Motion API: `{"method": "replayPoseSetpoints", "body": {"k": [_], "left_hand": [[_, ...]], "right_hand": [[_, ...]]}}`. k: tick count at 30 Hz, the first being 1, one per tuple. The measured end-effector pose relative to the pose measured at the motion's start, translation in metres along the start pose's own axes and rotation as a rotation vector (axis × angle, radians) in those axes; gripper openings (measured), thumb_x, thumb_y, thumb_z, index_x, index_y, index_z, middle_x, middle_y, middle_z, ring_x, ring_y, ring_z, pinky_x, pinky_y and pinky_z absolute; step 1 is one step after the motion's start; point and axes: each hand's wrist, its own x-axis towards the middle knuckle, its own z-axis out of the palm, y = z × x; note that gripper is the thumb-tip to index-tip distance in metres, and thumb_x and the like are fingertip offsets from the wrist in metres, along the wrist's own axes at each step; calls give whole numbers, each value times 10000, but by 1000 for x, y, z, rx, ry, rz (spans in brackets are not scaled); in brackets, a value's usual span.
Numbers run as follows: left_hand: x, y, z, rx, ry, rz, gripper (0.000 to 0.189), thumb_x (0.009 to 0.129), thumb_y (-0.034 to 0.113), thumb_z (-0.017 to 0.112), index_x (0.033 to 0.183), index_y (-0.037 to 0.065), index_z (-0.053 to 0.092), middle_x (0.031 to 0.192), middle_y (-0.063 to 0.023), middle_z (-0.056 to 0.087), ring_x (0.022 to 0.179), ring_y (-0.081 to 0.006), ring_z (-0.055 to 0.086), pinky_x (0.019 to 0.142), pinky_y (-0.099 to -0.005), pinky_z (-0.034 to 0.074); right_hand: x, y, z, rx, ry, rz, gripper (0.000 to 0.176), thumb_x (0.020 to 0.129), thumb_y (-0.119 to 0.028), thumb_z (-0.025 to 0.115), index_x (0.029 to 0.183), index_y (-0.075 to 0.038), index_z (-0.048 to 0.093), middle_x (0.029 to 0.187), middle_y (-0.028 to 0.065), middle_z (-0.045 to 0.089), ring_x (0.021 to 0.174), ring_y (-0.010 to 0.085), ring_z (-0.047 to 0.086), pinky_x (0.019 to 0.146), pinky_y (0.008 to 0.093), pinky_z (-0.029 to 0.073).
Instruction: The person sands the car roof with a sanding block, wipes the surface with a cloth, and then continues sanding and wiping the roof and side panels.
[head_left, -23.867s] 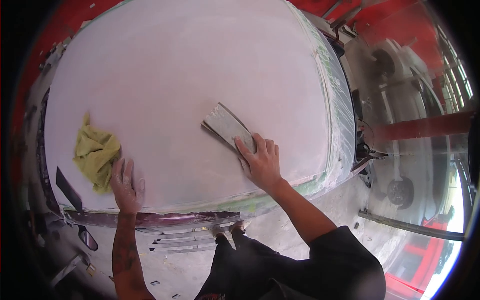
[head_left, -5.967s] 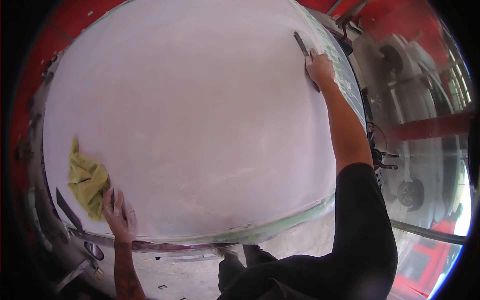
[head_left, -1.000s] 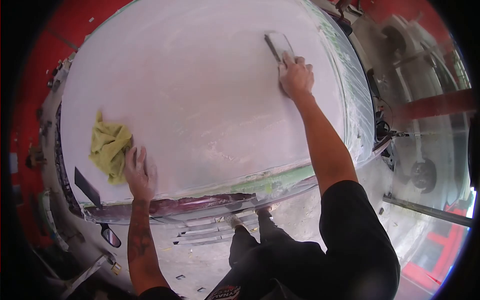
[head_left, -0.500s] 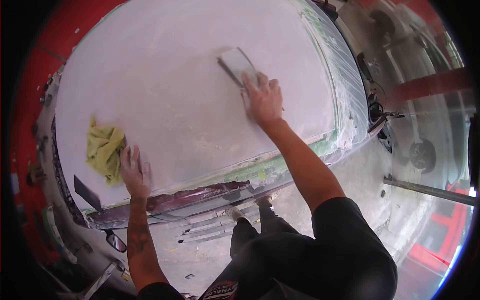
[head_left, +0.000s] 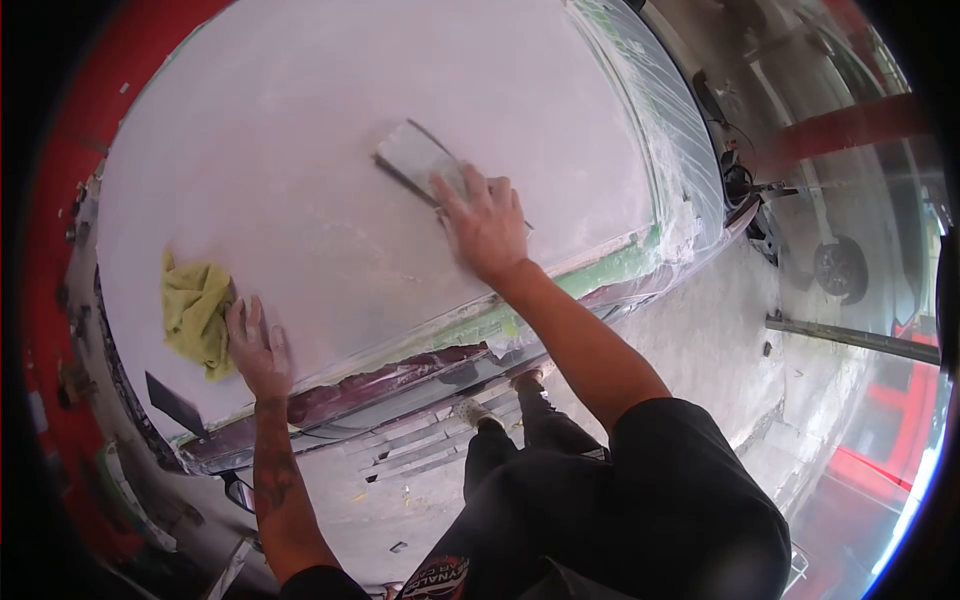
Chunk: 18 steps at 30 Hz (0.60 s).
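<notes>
A sanding block (head_left: 418, 160), long and pale with a dark edge, lies flat on the pinkish-grey, dusty car roof (head_left: 290, 150). My right hand (head_left: 485, 225) grips its near end, fingers over the top. Down at the left, my left hand (head_left: 260, 352) rests on the roof near its edge with dusty fingers stretched out. A crumpled yellow-green cloth (head_left: 198, 315) sits just left of those fingertips. Further toward the corner lies a flat dark strip (head_left: 175, 404).
Green masking tape (head_left: 480, 328) and torn dark red film (head_left: 385, 380) run along the roof's near edge. Clear plastic sheeting (head_left: 685, 140) covers the right side. A side mirror (head_left: 238, 492) juts out below. A metal bar (head_left: 850, 340) stands out at the right.
My right hand and the sanding block have slid left and slightly down across the roof. The left hand stays beside the cloth; the whole view has shifted a little.
</notes>
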Motion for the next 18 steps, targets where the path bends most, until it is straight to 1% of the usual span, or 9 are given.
{"method": "replayPoseSetpoints", "body": {"k": [3,4,6,8,10,12,14,16,18], "left_hand": [[2,3,-3,24,-1,-12,516,891,232,601,1356,18,541,1354,-269,463,1260,-455,453,1063,-502,352],[2,3,-2,20,-3,-14,518,887,223,606,1358,19,541,1359,-270,461,1269,-452,447,1070,-500,346],[1,3,-1,14,-1,-12,520,883,214,610,1360,20,542,1364,-270,459,1278,-449,442,1077,-498,340],[2,3,-1,29,-4,-21,519,876,193,613,1362,24,542,1372,-264,458,1282,-445,440,1078,-500,338],[0,3,-2,54,-10,-9,518,877,192,612,1363,29,540,1373,-262,458,1280,-444,443,1074,-502,342],[2,2,-3,75,-13,14,517,877,191,611,1364,33,538,1374,-259,458,1278,-443,445,1069,-503,345],[0,0,-2,84,-10,15,474,921,180,567,1364,15,532,1377,-262,449,1270,-434,459,1068,-489,362],[1,2,-1,49,-10,6,488,899,178,585,1358,21,538,1377,-258,453,1275,-439,452,1070,-499,354],[-1,3,-3,18,-5,-7,502,876,176,603,1351,26,543,1378,-253,457,1281,-445,444,1071,-508,347]], "right_hand": [[0,120,-13,-259,80,370,413,934,-255,605,1343,-205,579,1342,143,542,969,363,549,862,453,466],[3,140,-23,-194,6,557,401,953,-260,575,1350,-202,575,1361,144,537,1012,372,537,889,453,451],[8,124,-20,-211,36,613,413,944,-229,582,1355,-201,571,1359,148,532,1043,370,518,909,450,439],[1,65,-7,-167,63,409,414,930,-210,597,1343,-197,576,1348,145,528,1072,363,499,895,456,444],[-13,-4,0,-9,15,149,427,894,-206,644,1318,-202,591,1334,141,526,1019,347,513,860,460,466],[-23,-25,0,90,33,-62,449,857,-224,692,1297,-209,603,1309,141,533,952,332,526,823,461,488],[-16,13,-7,69,21,-63,463,840,-223,710,1292,-215,609,1311,145,532,922,327,536,811,445,501],[2,71,-16,-90,37,105,431,873,-208,674,1298,-201,606,1323,145,545,954,355,547,828,436,502],[29,137,-24,-195,17,310,396,944,-268,586,1329,-172,578,1278,161,590,978,397,563,856,459,497]]}}
